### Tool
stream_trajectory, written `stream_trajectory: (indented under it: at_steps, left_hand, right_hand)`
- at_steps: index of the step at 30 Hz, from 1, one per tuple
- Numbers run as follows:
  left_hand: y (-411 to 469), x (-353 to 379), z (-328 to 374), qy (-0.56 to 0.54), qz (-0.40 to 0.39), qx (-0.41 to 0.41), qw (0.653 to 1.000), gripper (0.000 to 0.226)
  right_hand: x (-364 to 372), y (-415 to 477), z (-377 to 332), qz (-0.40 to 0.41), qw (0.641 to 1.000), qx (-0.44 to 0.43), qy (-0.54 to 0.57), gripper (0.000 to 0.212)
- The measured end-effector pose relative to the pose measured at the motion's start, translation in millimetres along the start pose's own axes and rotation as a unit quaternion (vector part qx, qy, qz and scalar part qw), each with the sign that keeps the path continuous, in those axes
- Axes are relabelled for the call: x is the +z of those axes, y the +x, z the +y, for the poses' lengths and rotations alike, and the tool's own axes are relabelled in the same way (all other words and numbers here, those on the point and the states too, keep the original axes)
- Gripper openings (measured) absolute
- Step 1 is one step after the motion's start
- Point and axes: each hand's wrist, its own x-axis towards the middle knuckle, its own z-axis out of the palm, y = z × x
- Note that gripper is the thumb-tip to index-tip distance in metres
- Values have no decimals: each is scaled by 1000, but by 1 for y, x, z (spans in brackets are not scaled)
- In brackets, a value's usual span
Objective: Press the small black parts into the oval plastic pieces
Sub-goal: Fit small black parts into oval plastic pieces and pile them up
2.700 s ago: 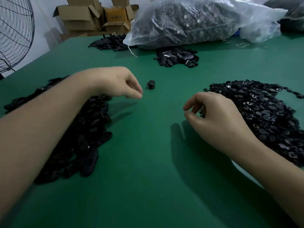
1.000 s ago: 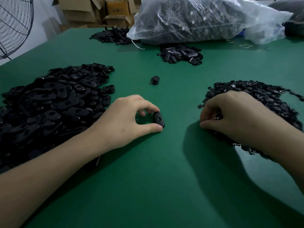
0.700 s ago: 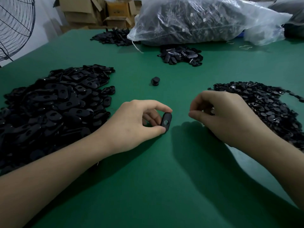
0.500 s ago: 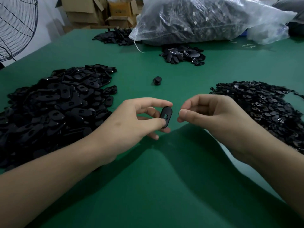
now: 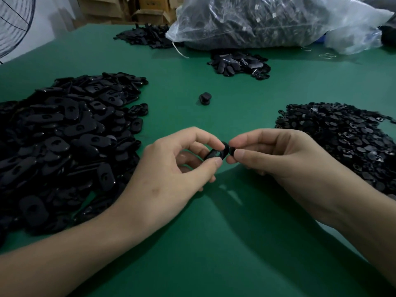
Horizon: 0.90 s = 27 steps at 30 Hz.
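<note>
My left hand (image 5: 171, 168) pinches a black oval plastic piece (image 5: 216, 152) between thumb and fingers, a little above the green table (image 5: 214, 243). My right hand (image 5: 278, 155) pinches a small black part (image 5: 231, 150) at its fingertips, held against the right end of the oval piece. A big heap of oval pieces (image 5: 64, 142) lies to the left. A heap of small black parts (image 5: 347, 138) lies to the right. One finished-looking black piece (image 5: 205, 98) sits alone farther back.
A clear plastic bag of black parts (image 5: 267, 20) lies at the back, with a small pile (image 5: 239, 64) in front of it and another pile (image 5: 145, 36) to its left. Cardboard boxes (image 5: 128, 9) stand behind. A fan grille (image 5: 12, 24) is at the far left.
My left hand lifted an oval piece from the table and turned it. My right hand left the small-parts heap and came left until its part met the oval piece.
</note>
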Motion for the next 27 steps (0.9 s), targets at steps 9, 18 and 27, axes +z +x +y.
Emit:
stream_trajectory:
  at_steps: [9,18,27]
  left_hand:
    - [-3,0,4,-9,12,21,1000,17]
    - [-2,-1,4,-5,20,44,999,12]
    - [-2,-2,4,18,37,60,997,6]
  right_hand:
    - [5,-3,-1,14,1000,-7,-14,17]
    - [10,-5,0,11,997,-28,-68,19]
    - [15,-6,-2,34,992,-43,-114,23]
